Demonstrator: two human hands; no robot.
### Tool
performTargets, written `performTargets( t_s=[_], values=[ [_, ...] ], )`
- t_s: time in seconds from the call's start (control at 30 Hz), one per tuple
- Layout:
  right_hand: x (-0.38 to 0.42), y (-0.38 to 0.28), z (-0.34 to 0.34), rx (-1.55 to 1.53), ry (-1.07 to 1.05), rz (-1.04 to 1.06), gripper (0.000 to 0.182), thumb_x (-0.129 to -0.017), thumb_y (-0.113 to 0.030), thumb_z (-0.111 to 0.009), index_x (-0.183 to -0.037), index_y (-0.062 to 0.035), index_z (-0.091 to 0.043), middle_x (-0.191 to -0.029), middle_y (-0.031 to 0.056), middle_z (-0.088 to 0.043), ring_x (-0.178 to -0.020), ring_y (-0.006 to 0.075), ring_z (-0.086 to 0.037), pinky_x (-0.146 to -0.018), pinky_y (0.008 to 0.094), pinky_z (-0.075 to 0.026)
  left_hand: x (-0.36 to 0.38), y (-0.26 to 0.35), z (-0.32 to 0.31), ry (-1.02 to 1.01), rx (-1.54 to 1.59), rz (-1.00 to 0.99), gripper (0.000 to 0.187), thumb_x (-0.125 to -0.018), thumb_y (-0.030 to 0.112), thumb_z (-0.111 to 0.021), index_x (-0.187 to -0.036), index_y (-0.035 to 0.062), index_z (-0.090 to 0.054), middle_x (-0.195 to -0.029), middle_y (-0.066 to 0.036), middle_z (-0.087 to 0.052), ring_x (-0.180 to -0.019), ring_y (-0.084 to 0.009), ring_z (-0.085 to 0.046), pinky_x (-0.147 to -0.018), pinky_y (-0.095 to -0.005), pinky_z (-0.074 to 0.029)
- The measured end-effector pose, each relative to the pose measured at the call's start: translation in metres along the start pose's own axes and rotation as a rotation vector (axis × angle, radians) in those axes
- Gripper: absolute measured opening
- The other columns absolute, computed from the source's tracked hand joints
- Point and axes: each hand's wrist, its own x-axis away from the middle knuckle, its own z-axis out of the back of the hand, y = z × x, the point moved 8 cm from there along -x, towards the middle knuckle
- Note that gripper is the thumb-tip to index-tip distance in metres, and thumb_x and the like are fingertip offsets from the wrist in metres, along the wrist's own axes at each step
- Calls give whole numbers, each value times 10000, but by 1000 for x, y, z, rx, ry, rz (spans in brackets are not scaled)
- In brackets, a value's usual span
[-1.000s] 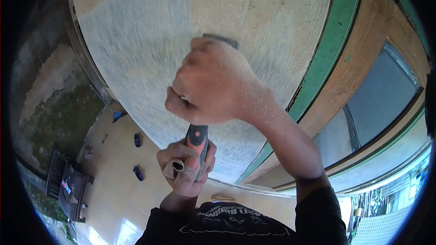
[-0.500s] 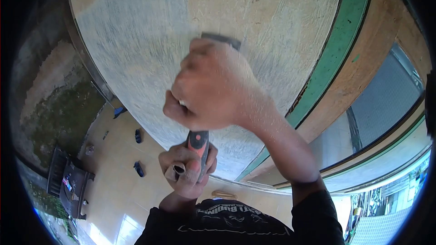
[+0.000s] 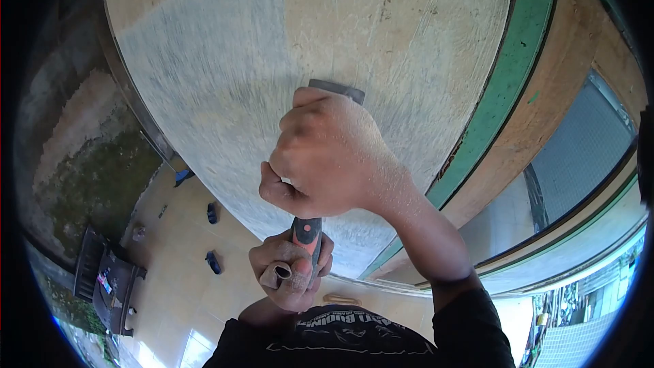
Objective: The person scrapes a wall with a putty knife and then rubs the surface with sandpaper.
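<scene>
Both my hands are closed in line on a scraper with a black and red handle (image 3: 308, 230). My left hand (image 3: 289, 279) wraps the lower handle; a small curled tan tube (image 3: 278, 273) shows at its fingers, and I cannot make out what it is. Higher up, my right hand (image 3: 327, 153) is a dusty fist that hides the tool's middle. Beyond its knuckles a dark flat edge (image 3: 337, 88), apparently the blade, lies against the wall (image 3: 225, 75). Pale dust coats the back of my right hand and wrist. The wall surface is scratched, with whitish-grey and beige patches.
A green frame strip (image 3: 507, 88) and a wooden window frame (image 3: 565, 116) border the wall on the right. At lower left, sandals (image 3: 213, 262) lie on the tiled floor (image 3: 177, 266), near a dark bench (image 3: 112, 286) and a blue broom head (image 3: 182, 176).
Both hands and the scraper have moved down the wall together, slightly to the right. The blade edge sits lower than before. The grips look the same.
</scene>
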Motion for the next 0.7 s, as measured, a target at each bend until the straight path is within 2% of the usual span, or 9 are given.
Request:
performTargets(
  t_s=[0.07,0.2,0.33,0.57,0.6,0.7],
  values=[
    [-9,4,11,34,31,4,339,-682,-195,-527,-376,-81,-434,-358,31,-390,-359,207,-402,-566,319,-414,-7,6,-5,-79,30,5,199,-846,122,-596,-746,-4,-480,-594,-89,-425,-489,-132,-422,-360,-234,-274],
    [-11,4,15,97,106,-13,352,-686,-202,-532,-374,-80,-421,-368,27,-397,-375,203,-411,-579,319,-415,-12,6,1,1,-14,-53,185,-848,122,-594,-782,-9,-482,-605,-88,-430,-476,-131,-415,-356,-238,-272],
    [0,-1,-2,39,62,-10,349,-683,-202,-537,-377,-75,-428,-380,35,-406,-393,211,-420,-571,320,-412,-1,2,10,-39,-54,8,198,-841,124,-591,-758,-7,-469,-603,-101,-436,-464,-137,-417,-346,-249,-273],
    [-5,4,18,114,60,-26,344,-673,-208,-541,-378,-73,-426,-383,42,-408,-394,212,-432,-576,319,-413,-11,0,-3,-28,64,-49,193,-848,130,-585,-762,6,-465,-607,-80,-420,-462,-136,-409,-368,-245,-288],
    [-1,3,18,89,71,-33,334,-666,-202,-541,-380,-72,-430,-382,47,-408,-391,222,-432,-570,322,-412,-10,-1,-10,-82,36,-37,185,-847,111,-575,-751,7,-456,-603,-77,-419,-461,-128,-403,-368,-242,-289],
    [8,-3,10,11,83,-11,319,-657,-192,-540,-380,-71,-438,-376,52,-403,-383,232,-426,-558,327,-408,10,-3,-4,-25,-13,-22,179,-847,92,-569,-745,4,-451,-592,-80,-418,-462,-121,-399,-359,-241,-281]
  ],
)
